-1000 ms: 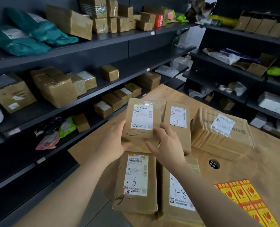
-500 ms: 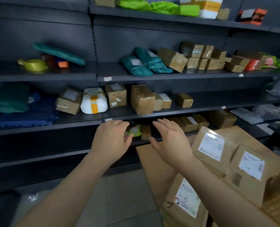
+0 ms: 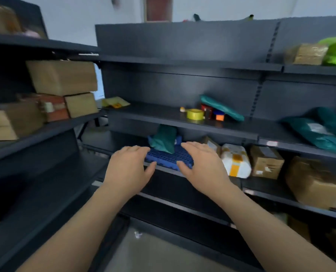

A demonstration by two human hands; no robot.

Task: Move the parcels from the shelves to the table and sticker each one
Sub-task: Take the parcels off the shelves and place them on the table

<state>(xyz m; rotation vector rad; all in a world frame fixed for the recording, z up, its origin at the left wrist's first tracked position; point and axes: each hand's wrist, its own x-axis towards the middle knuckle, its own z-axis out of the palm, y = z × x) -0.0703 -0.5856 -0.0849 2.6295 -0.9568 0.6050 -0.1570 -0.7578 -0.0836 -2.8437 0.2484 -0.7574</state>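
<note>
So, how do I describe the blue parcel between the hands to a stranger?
Face the dark shelving unit straight ahead and find the shelf below the yellow tape roll. At its front edge lies a flat blue parcel. Only it has a gridded surface, with a teal bag on top.

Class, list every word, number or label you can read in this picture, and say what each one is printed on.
None can be read: the whole picture is motion-blurred.
White label on the teal plastic mailer bag: too blurred to read.
Labels on the small brown cardboard box: too blurred to read.
White tag on the dark shelf edge: too blurred to read.
</note>
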